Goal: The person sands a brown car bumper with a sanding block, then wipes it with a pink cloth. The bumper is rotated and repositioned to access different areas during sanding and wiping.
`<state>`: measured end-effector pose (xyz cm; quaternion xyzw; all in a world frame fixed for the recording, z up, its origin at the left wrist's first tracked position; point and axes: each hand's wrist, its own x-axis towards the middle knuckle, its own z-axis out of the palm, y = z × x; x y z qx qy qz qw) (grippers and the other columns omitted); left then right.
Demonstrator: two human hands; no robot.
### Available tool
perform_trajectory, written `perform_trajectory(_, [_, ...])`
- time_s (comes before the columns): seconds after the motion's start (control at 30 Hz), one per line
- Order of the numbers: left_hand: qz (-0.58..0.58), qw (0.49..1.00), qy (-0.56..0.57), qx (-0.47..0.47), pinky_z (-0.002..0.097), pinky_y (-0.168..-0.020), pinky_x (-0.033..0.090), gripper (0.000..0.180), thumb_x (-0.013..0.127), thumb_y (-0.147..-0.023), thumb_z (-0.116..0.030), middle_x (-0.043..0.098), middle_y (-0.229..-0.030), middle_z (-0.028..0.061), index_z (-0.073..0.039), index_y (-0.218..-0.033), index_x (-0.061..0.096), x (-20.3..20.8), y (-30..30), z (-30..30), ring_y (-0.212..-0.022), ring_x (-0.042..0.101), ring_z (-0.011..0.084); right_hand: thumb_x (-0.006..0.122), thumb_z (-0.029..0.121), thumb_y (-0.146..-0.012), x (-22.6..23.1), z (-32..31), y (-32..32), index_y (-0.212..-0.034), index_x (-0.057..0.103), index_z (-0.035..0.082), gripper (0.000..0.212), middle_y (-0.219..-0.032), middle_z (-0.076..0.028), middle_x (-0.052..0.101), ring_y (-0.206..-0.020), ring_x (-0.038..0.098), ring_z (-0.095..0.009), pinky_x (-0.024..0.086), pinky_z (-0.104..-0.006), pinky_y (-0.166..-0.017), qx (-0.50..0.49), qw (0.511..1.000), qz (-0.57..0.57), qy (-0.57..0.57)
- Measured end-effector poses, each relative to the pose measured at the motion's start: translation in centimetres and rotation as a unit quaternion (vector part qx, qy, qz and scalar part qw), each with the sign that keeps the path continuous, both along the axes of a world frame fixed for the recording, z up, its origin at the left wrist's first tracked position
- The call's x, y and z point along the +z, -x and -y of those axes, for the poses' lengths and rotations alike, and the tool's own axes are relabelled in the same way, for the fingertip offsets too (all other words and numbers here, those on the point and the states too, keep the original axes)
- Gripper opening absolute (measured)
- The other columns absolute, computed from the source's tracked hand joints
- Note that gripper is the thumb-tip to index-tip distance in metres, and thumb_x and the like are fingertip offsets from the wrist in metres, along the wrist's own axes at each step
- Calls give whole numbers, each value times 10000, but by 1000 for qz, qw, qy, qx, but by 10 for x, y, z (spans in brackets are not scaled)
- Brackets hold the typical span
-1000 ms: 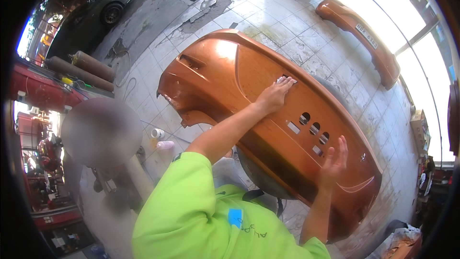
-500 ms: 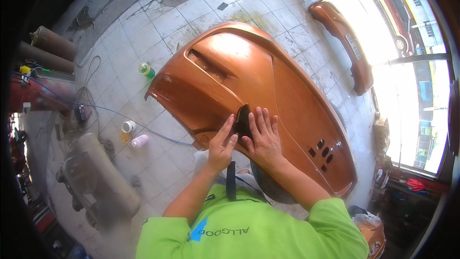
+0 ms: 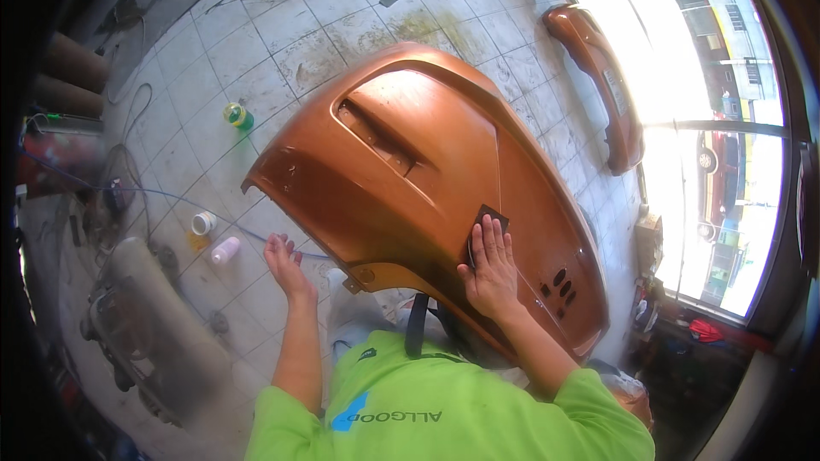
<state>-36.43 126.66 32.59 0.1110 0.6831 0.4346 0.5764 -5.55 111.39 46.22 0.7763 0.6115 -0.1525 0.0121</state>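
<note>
A glossy orange car bumper cover [image 3: 376,213] lies in front of me, with a long recess near its far left part and several small dark holes at its right. My right hand [image 3: 493,277] rests on it, fingers stretched and together, holding a sheet of black sandpaper [image 3: 489,211] against the surface. Only the sheet's top and left edge show; the palm covers the rest. Off the bumper's near left edge, my left hand [image 3: 289,266] is raised in the air. Its fingers are loosely bent and apart, with nothing in them.
On the tiled floor at left are a green bottle [image 3: 238,115], a white tub [image 3: 203,223], a pink bottle [image 3: 225,250] and a blue hose [image 3: 175,196]. A dusty grey car part [image 3: 162,333] lies nearer. Another orange bumper [image 3: 598,77] stands beside the bright window.
My right hand has slid rightward over the bumper with the sandpaper. My left hand has come off the sheet and swung left, away from the bumper. The head view has shifted slightly.
</note>
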Motion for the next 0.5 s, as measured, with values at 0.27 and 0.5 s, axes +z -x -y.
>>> perform_trajectory(0.27, [140, 987, 8, 78, 363, -1008, 523, 624, 501, -1101, -459, 583, -1397, 146, 81, -1414, 515, -3, -76, -39, -1225, 611, 263, 359, 469, -1105, -78, -232, -85, -1610, 365, 95, 629, -1707, -113, 293, -1587, 245, -276, 77, -580, -1283, 45, 995, -85, 23])
perform_trajectory(0.5, [134, 985, 10, 106, 362, -985, 537, 572, 492, -1108, -431, 611, -1335, 137, 71, -1379, 536, -5, -73, -42, -1173, 633, 245, 346, 442, -1114, -51, -149, -117, -1663, 234, 97, 657, -1730, -88, 242, -1614, 156, -254, 32, -533, -1297, 11, 996, -43, 73])
